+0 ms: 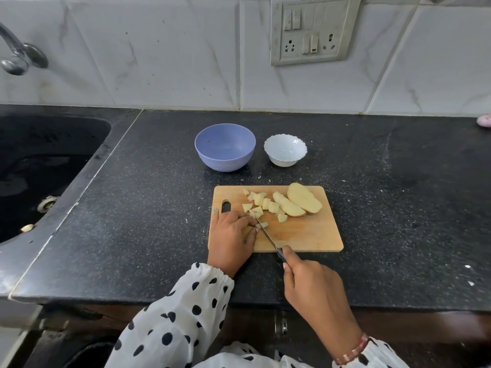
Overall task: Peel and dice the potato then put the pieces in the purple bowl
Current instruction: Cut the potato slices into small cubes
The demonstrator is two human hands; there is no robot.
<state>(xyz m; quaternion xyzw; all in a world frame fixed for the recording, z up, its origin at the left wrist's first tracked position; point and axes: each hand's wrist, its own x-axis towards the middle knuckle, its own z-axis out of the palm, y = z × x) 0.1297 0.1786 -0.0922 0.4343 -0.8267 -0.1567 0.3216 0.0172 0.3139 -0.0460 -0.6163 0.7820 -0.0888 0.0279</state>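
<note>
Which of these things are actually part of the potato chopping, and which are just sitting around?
In use: cutting board, knife, diced pieces, uncut potato slabs, purple bowl, left hand, right hand.

Lying about: white bowl, tap, sink, wall sockets.

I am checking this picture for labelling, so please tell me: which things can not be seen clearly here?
- Head view: the potato piece being cut is mostly hidden under the left hand.
- Head view: the knife handle is covered by the right hand.
- Head view: the pink thing is cut off by the right edge.
- Head view: the tap is cut off by the left edge.
</note>
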